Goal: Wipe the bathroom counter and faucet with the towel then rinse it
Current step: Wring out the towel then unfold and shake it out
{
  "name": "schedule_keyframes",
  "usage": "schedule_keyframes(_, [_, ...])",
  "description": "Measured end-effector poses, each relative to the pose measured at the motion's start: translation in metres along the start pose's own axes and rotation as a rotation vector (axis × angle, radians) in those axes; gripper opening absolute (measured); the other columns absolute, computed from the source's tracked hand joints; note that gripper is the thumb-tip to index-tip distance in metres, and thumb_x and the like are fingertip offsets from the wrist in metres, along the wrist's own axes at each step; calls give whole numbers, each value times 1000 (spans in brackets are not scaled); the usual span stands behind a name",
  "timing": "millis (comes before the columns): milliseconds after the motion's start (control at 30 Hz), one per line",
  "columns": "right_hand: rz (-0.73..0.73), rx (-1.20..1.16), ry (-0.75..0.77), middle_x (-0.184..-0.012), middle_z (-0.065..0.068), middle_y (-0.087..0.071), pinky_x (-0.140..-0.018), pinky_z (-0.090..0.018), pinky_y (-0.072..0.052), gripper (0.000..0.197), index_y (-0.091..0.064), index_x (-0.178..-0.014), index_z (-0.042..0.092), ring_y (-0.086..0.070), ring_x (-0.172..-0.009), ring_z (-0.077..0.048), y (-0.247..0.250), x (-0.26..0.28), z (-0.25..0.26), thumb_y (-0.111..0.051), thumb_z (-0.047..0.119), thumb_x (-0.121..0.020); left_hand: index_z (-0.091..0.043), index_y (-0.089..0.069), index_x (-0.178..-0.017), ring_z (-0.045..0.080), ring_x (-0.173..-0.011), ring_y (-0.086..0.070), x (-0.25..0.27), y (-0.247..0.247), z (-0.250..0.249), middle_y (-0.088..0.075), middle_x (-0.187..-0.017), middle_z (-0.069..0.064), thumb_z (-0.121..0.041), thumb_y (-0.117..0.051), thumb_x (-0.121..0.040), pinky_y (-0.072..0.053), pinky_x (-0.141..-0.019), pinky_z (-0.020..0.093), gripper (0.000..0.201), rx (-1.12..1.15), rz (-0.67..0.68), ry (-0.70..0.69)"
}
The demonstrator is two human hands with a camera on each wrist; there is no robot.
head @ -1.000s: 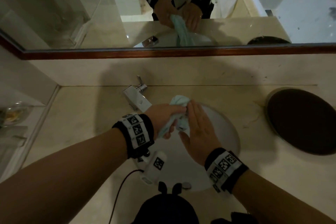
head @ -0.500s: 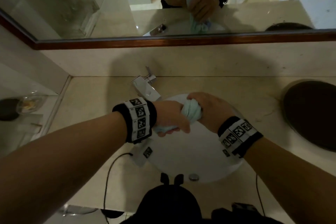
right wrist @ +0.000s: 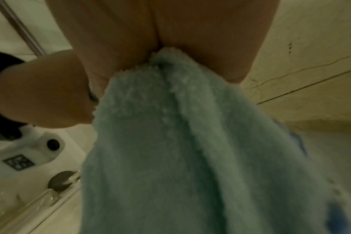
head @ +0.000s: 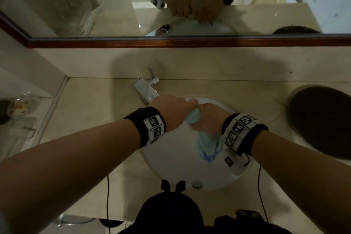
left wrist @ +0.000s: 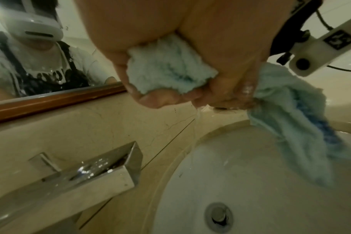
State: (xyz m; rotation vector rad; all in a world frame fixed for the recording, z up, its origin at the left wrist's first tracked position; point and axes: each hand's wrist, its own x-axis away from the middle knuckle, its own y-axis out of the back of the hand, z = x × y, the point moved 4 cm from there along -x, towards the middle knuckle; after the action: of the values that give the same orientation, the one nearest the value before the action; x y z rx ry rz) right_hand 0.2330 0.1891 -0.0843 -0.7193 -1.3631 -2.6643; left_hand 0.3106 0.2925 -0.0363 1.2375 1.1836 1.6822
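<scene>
Pale blue fluffy terry towel (head: pixel 206 143) gripped in both fists over white round basin (head: pixel 171 165), left hand (head: pixel 171 113) and right hand (head: pixel 207 119) touching. Long axis left-right between fists; loose tail hanging below right hand. Wringing judged underway.

The head camera looks steeply down from above onto the sink (head: pixel 171 169) and counter (head: pixel 85 119), mirror (head: pixel 76 2) ahead. Each wrist camera sits close beneath its hand, aiming fingerward; all three share the towel (left wrist: pixel 166 66) over the basin.
</scene>
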Motion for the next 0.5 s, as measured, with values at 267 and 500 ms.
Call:
schedule_keyframes(267, [101,-270,-52,-90,3,-68,-70,-25,-49,26,-70,-92,19,-62,-85,-13,16,8,-7,-82,30,-72,-18,-39,-141,26,-70,-49,10,-2,-17,-53,-114,7,-17,-38,-86,-42,-51,35,55,-85,-227,-187])
schedule_keyframes(500, [347,-715,-100,-114,-9,-70,-98,-50,-52,53,-68,-112,17,-64,-111,-29,6,11,-17,-84,6,-63,-28,-33,-136,23,-77,-56,10,-1,-31,-53,-107,-1,-28,-50,-90,-39,-54,34,49,14,-188,-95])
